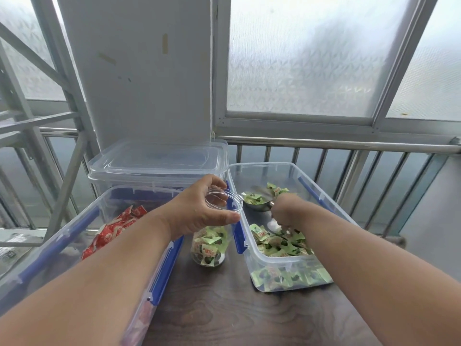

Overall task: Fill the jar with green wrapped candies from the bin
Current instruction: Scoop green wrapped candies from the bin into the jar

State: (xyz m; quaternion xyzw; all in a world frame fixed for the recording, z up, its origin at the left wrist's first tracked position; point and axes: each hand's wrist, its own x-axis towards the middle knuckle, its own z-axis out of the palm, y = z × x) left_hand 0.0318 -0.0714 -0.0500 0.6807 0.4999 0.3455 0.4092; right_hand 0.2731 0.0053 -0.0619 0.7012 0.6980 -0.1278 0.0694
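Your dark wood-grain counter (219, 308) carries three clear plastic bins. The bin on your left (62, 236), with blue clips along its rim, holds red wrapped candies (112, 231). Behind it stands a closed bin (159, 166) with a clear lid. On your right is the open bin (272, 268) of green wrapped candies (279, 243), which lie heaped toward its near end, with a few loose ones farther back.

Between the left and right bins stands the jar (212, 236), clear and upright on the counter, just beside the right bin's near-left corner. It is partly filled with green wrapped candies, which reach roughly half its height, and its mouth is open.

Your left hand (199, 211) wraps around the jar's rim from the left side, thumb on the near edge and fingers curled over the far edge, gripping it firmly.

Your right hand (287, 213) is inside the right bin, closed around the handle of a metal scoop (257, 202). The scoop's bowl is held above the bin floor, just to the right of the jar's mouth, and it carries a few green candies. The fingers themselves are mostly hidden behind the wrist.
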